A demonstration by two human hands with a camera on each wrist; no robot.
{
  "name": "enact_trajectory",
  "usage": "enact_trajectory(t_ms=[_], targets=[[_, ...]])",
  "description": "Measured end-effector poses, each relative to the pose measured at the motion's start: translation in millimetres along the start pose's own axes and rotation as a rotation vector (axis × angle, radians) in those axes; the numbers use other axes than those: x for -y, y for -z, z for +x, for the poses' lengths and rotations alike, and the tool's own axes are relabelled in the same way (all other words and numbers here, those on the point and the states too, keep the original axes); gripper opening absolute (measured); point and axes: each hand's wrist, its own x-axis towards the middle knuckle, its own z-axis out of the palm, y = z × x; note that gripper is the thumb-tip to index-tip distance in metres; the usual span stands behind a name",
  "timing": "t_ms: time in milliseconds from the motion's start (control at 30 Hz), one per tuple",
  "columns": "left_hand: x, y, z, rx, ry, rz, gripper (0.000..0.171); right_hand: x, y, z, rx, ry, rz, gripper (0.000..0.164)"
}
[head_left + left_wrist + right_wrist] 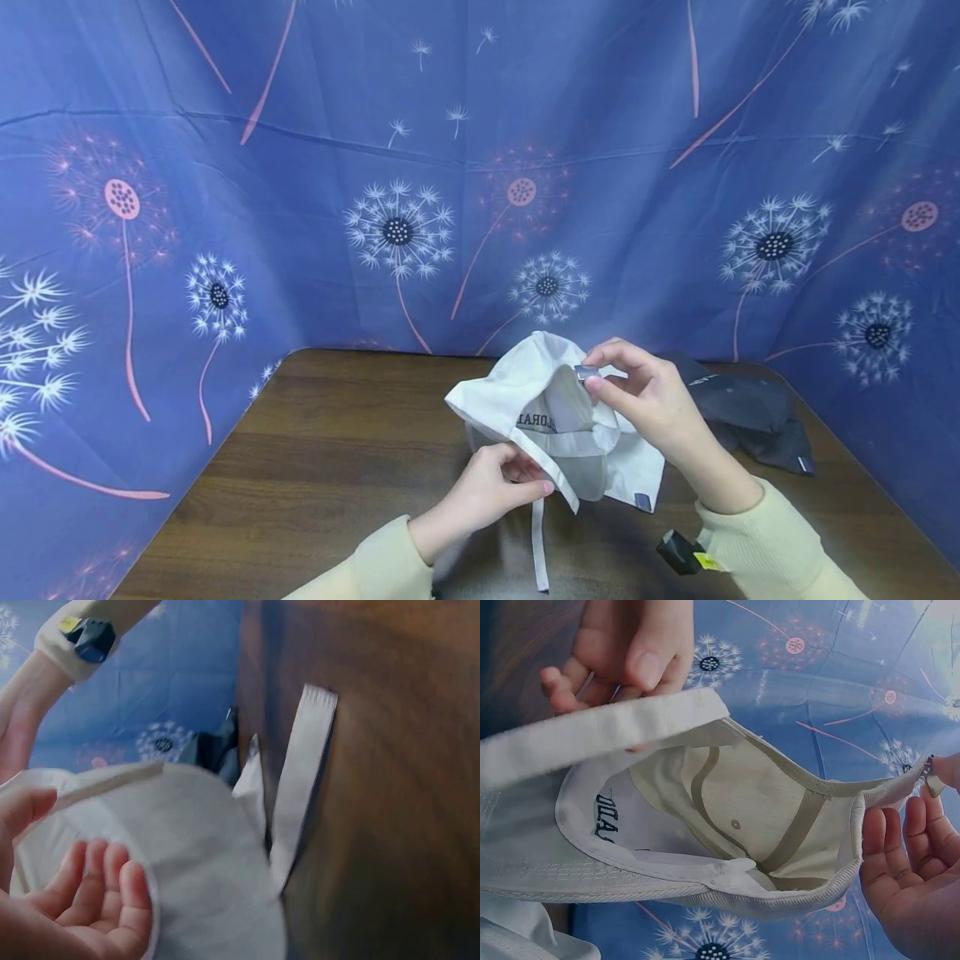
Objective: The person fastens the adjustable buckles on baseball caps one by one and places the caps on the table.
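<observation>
Both hands hold a white cap (517,375) just above the table, its hollow inside facing me and dark printed letters on the inner lining. My left hand (495,483) grips the cap's loose back strap or edge between thumb and fingers; in the right wrist view this hand (630,652) is at the top, over the white strap (607,731). With thumb and fingertips, my right hand (648,396) pinches a small metal clasp (587,373) at the cap's other side. A narrow white strap (538,546) hangs below. Fingers partly hide the rim.
On the brown wooden table (337,450), a white fabric piece (636,467) with a dark tag lies behind the cap. Dark grey caps or cloth (750,412) lie at the right. A blue dandelion-print curtain (465,167) encloses the back and sides.
</observation>
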Motion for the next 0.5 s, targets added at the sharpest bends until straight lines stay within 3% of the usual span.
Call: enact_trajectory(t_ms=[333,500], targets=[[4.1,-26.7,2.8,-0.075,0.017,-0.138,0.018,-1,2,0,0.012,-0.033,-0.025,0.014],[5.5,-34.9,2.5,-0.123,0.067,-0.233,0.021,-1,2,-1,0.011,-0.040,-0.041,0.015]])
